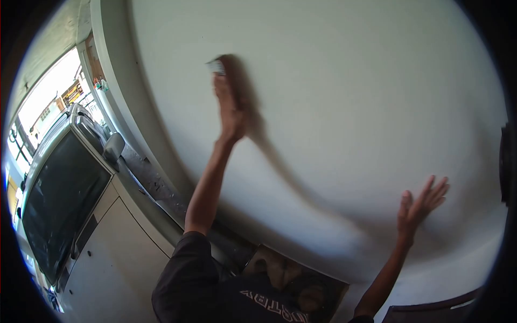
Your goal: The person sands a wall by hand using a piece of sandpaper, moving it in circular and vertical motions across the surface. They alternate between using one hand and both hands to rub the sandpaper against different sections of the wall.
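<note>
High on the pale wall [334, 97], my left hand [229, 110] is closed on a piece of sandpaper [218, 67], its fingers pressing it against the surface. The piece shows a light, printed-looking backing and a reddish-brown edge, slightly blurred; the palm hides much of it. Lower and to the right, my right hand [423, 207] is open beside the same wall, with thumb and fingers spread and nothing in it. A soft shadow runs along the wall from the left hand.
A light-coloured vehicle [116, 253] with a dark windscreen and a side mirror [113, 147] stands close on the left. A wall ledge [116, 75] borders the panel. Below my torso is a brown patterned mat [283, 269]. Dark objects sit at the right edge [505, 164] and bottom right.
</note>
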`<state>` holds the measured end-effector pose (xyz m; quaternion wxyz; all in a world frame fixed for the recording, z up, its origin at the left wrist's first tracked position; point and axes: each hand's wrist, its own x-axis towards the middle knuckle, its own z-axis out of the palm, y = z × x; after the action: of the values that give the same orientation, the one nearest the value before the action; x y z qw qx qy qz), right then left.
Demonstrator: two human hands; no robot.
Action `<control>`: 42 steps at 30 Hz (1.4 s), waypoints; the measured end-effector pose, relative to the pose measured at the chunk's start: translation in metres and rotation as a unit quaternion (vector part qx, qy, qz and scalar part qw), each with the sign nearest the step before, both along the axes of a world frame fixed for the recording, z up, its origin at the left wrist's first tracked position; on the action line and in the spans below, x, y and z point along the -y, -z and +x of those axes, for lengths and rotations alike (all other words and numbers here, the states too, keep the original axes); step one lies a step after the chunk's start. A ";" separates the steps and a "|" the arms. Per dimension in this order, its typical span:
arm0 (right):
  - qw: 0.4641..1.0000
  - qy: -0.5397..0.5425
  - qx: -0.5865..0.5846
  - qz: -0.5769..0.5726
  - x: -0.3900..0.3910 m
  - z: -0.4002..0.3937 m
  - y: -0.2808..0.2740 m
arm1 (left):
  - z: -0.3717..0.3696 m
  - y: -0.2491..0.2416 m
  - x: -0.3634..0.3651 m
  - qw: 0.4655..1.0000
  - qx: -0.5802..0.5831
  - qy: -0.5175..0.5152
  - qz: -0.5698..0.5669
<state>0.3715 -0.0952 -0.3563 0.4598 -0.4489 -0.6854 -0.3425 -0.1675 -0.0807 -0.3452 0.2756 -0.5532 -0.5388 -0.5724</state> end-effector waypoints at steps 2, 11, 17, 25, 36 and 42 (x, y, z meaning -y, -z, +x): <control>0.998 -0.002 0.019 -0.060 0.017 -0.001 0.033 | 0.025 0.003 0.016 0.999 -0.039 0.022 -0.016; 0.586 0.087 -0.087 -0.801 0.265 0.151 0.363 | -0.008 0.028 0.026 0.992 0.027 -0.099 -0.069; 0.476 0.100 -0.301 -0.820 0.451 0.171 0.490 | 0.114 -0.029 0.009 0.994 -0.097 -0.035 0.020; 0.385 0.133 -0.507 -0.759 0.510 0.104 0.463 | 0.228 -0.070 -0.002 0.992 -0.093 0.004 0.089; 0.348 0.138 -0.558 -0.741 0.576 0.088 0.486 | 0.303 -0.097 0.001 0.966 -0.202 0.108 0.120; 0.361 0.129 -0.566 -0.730 0.556 0.106 0.486 | 0.288 -0.144 -0.010 0.981 -0.110 0.063 0.149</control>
<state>0.4771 -0.6508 -0.8425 0.1817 -0.7799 -0.1794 0.5714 0.1209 -0.0709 -0.2011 0.3761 -0.5984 -0.3783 -0.5978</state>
